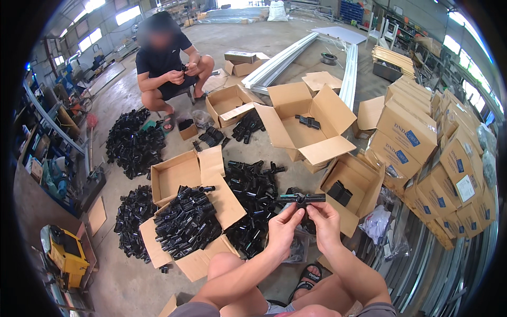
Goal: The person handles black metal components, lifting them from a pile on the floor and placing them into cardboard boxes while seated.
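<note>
In front of me, both hands pinch a black tubular fitting with a bulge at its middle. My left hand grips its underside near the centre. Right beside it, my right hand has thumb and fingers closed on the same piece. Just beyond and to the left lies a heap of similar black fittings on the floor. An open carton to the right of my hands contains a few black pieces. Further left, many more fittings fill an open box.
Another person squats at the far left, handling a small black part. Two more black heaps lie on the left. Open cartons stand ahead, stacked closed boxes at right. Metal profiles lie on the right; a yellow machine stands lower left.
</note>
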The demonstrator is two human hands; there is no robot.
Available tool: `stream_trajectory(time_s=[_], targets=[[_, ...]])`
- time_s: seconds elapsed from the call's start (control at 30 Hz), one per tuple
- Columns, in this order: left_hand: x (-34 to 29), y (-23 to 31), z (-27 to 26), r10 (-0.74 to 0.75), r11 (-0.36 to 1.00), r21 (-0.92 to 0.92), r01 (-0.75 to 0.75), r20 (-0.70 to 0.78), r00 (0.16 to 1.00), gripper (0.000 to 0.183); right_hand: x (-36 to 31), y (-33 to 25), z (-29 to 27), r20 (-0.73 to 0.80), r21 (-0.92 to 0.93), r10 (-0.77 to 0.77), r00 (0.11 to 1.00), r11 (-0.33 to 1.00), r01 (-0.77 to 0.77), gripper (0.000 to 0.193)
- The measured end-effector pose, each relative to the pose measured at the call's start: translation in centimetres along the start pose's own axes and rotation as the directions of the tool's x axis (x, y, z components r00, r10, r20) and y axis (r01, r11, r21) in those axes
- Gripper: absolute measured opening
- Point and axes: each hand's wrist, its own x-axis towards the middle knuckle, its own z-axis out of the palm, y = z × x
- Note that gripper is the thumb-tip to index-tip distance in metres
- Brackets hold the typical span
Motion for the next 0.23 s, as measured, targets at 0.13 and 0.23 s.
stream_trajectory(time_s=[0.13, 0.23], targets=[[0.19, -0.22, -0.38, 0.012, 0.999, -0.032, -0.012, 0.010, 1.000, 0.047, -0.13, -0.08, -0.08, 0.013, -0.027, 0.002, 1.000, 1.000, -0.002, 0.016], [0.33, -0.21, -0.36, 0.025, 0.999, -0.027, -0.025, 0.006, 1.000, 0.047, -0.20, -0.21, -0.15, 0.002, -0.106, 0.014, 1.000, 0.994, -0.014, 0.018]])
